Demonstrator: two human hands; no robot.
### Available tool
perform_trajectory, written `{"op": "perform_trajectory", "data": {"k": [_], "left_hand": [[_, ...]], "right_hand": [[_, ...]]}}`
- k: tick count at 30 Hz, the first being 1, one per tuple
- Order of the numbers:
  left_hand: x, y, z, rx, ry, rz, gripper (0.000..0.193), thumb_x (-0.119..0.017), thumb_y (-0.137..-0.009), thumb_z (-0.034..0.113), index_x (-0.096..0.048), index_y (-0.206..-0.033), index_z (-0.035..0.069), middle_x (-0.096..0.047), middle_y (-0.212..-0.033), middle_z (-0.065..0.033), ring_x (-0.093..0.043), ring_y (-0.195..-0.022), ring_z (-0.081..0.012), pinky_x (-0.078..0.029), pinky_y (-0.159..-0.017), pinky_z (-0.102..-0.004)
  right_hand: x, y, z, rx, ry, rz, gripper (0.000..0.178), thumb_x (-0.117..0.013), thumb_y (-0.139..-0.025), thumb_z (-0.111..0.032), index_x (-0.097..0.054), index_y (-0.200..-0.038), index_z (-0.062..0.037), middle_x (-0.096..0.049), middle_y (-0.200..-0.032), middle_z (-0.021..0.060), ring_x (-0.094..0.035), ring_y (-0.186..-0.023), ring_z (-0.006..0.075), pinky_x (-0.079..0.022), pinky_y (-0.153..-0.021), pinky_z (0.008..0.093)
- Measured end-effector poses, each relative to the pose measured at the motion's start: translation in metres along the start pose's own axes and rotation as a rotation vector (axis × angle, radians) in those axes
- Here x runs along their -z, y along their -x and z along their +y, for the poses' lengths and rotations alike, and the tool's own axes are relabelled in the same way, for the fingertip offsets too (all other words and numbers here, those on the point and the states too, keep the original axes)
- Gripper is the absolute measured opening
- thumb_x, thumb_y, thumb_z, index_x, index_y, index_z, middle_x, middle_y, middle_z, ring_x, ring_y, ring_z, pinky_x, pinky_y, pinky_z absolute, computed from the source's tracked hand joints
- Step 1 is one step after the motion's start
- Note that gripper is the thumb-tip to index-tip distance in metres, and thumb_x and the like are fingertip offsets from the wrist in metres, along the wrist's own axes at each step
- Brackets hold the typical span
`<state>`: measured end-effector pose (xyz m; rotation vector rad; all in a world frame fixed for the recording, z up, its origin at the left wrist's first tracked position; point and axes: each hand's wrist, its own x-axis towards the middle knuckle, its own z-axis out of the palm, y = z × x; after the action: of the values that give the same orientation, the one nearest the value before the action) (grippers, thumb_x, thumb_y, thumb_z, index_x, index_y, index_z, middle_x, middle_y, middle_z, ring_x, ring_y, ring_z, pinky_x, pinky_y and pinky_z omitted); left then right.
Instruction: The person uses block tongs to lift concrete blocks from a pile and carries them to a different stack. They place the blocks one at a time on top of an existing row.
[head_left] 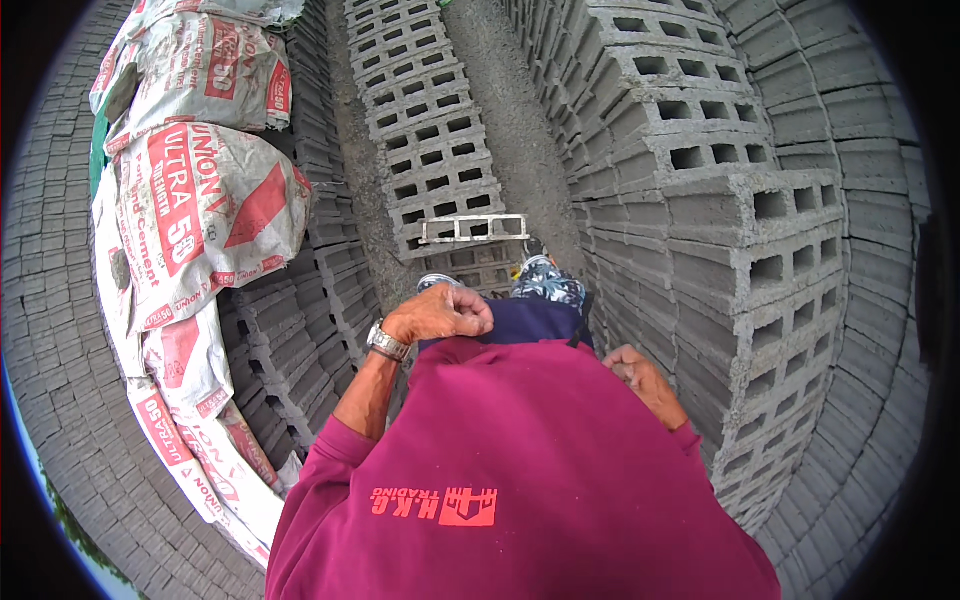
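Observation:
My left hand (440,312), with a metal watch (388,342) at the wrist, rests at the hem of my maroon shirt (550,430). Its fingers are curled together beside the dark blue cloth (530,318) at my waist; whether they pinch anything is hidden. On the other side of the shirt, my right hand (632,368) is also curled at the hem, its fingers partly covered. Just beyond my feet is a pale, narrow rectangular frame (475,229) with crossbars, by a row of grey hollow concrete blocks (430,130).
Tall stacks of hollow blocks (790,270) rise close on my right. White and red cement sacks (210,215) lie over blocks on my left. A strip of grey gritty ground (510,100) runs ahead between the rows. A patterned trouser leg (550,284) shows below me.

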<state>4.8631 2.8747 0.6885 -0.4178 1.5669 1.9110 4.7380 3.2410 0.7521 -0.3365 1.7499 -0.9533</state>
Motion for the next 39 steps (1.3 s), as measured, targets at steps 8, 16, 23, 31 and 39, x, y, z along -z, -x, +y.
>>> {"op": "perform_trajectory", "data": {"k": [8,16,23,31,39], "left_hand": [[0.068,-0.071,-0.147,0.222,-0.129,0.631,0.038,-0.066,-0.085,0.035,-0.071,-0.096,-0.001,-0.071,-0.081,-0.0090,-0.065,-0.077,-0.0170,-0.052,-0.073,-0.0328],[0.106,-0.217,-0.387,0.286,-0.063,0.725,0.028,-0.062,-0.094,0.026,-0.068,-0.092,0.000,-0.062,-0.073,0.0011,-0.053,-0.067,-0.0075,-0.045,-0.061,-0.0271],[0.094,-0.315,-0.458,0.245,0.022,0.868,0.024,-0.064,-0.093,0.023,-0.068,-0.097,0.000,-0.069,-0.078,-0.0074,-0.063,-0.070,-0.0119,-0.051,-0.066,-0.0296],[0.082,-0.351,-0.463,-0.078,-0.519,1.052,0.029,-0.069,-0.082,0.017,-0.066,-0.108,0.004,-0.065,-0.110,-0.0169,-0.058,-0.107,-0.0355,-0.046,-0.090,-0.0454],[0.086,-0.433,-0.431,0.030,-0.666,1.033,0.057,-0.070,-0.081,0.043,-0.064,-0.103,-0.009,-0.063,-0.108,-0.0258,-0.053,-0.110,-0.0369,-0.034,-0.102,-0.0486]], "right_hand": [[0.009,-0.159,0.052,-0.122,0.273,0.078,0.023,-0.076,-0.078,-0.020,-0.070,-0.088,-0.0005,-0.064,-0.082,0.0127,-0.065,-0.083,0.0241,-0.050,-0.072,0.0359],[-0.118,-0.486,0.262,0.341,0.893,0.279,0.032,-0.073,-0.074,-0.017,-0.062,-0.102,-0.0055,-0.059,-0.102,0.0148,-0.059,-0.100,0.0346,-0.045,-0.085,0.0453],[-0.132,-0.592,0.376,0.379,1.070,0.304,0.038,-0.067,-0.070,-0.006,-0.053,-0.105,-0.0068,-0.057,-0.098,0.0141,-0.059,-0.101,0.0329,-0.041,-0.087,0.0444],[-0.110,-0.581,0.298,0.188,0.855,0.192,0.035,-0.070,-0.081,-0.041,-0.067,-0.087,-0.0066,-0.065,-0.082,0.0130,-0.064,-0.077,0.0324,-0.044,-0.069,0.0446],[-0.102,-0.561,0.229,0.281,0.145,0.225,0.037,-0.080,-0.084,-0.032,-0.065,-0.070,-0.0008,-0.057,-0.066,-0.0002,-0.048,-0.060,0.0082,-0.036,-0.051,0.0262]]}}
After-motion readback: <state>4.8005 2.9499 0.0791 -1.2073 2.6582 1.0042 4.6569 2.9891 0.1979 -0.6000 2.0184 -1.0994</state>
